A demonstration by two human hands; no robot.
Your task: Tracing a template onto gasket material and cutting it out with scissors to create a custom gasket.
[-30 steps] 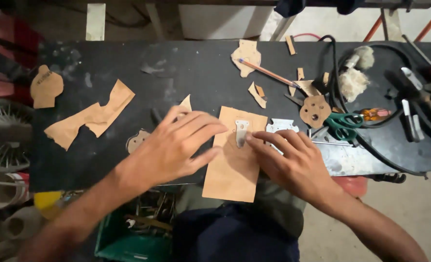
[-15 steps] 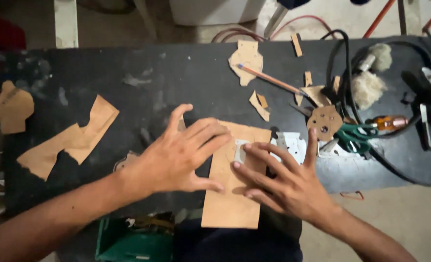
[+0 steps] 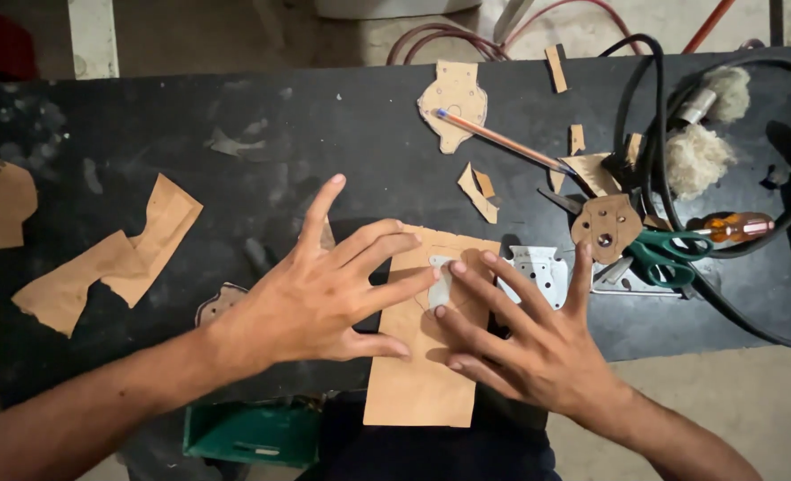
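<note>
Both your hands flat, fingers spread, pressing a small white piece onto a tan paper sheet on the black bench.

Your left hand [image 3: 324, 298] lies open on the left part of the tan sheet [image 3: 422, 383], fingertips touching the small white piece [image 3: 440, 281]; nothing gripped. Your right hand [image 3: 524, 343] is also open and splayed, fingers on the sheet just beside the white piece, one finger reaching up past a white metal plate [image 3: 538, 272] right of the sheet. The sheet overhangs the bench's [image 3: 235, 116] near edge. Tan scraps [image 3: 110, 263] lie well left. Green-handled scissors [image 3: 671, 254] and a brown cut-out with holes [image 3: 604, 227] sit right of your hand. An orange pencil [image 3: 502, 142] rests across a cut-out at the back. A green crate [image 3: 253, 432] is below the bench.
</note>
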